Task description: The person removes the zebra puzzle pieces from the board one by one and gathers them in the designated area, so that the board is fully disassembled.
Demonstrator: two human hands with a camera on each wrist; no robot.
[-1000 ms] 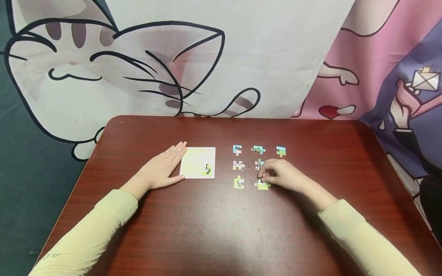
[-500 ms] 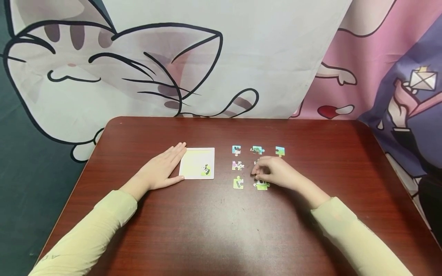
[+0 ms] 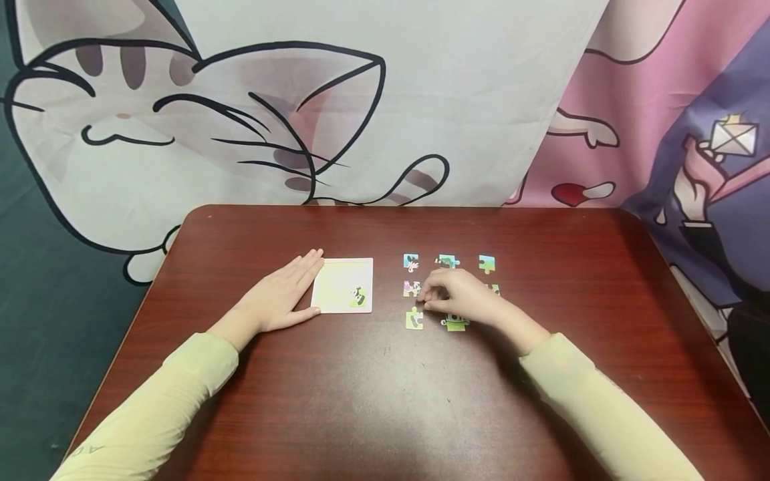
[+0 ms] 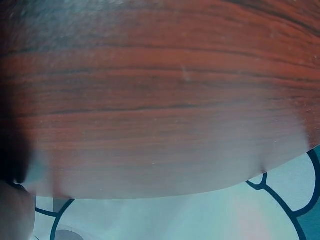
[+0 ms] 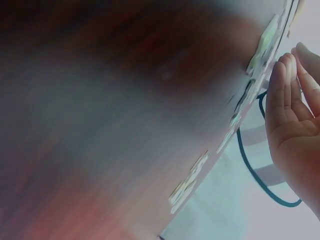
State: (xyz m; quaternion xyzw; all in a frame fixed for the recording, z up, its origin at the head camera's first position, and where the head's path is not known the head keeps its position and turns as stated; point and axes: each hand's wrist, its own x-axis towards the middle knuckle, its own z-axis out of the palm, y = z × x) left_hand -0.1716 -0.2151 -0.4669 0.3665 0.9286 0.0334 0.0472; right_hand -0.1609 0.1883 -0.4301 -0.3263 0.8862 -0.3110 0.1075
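Observation:
My left hand (image 3: 283,290) lies flat on the table with its fingers together. Its fingertips and thumb touch the left edge of a pale square puzzle tray (image 3: 337,284). A panda piece (image 3: 358,296) sits in the tray's lower right corner. The right hand (image 3: 462,294) hovers over the loose jigsaw pieces, fingers slightly bent and no piece visible between them. Its fingertips are between a pink-and-white piece (image 3: 410,288) and a green piece (image 3: 414,319). A panda-face piece (image 3: 456,324) lies just below the hand, which hides the middle of the group.
Along the top row lie a blue-and-white piece (image 3: 411,261), a blue-green piece (image 3: 447,261) and a blue-and-green piece (image 3: 486,263). Another piece (image 3: 494,288) shows partly behind the right hand. The brown table (image 3: 361,394) ends at a cat-print cloth (image 3: 481,100).
My right hand has moved left across the pieces, from near the panda-face piece towards the left column. It has uncovered a piece at the right. The left hand has stayed at the tray.

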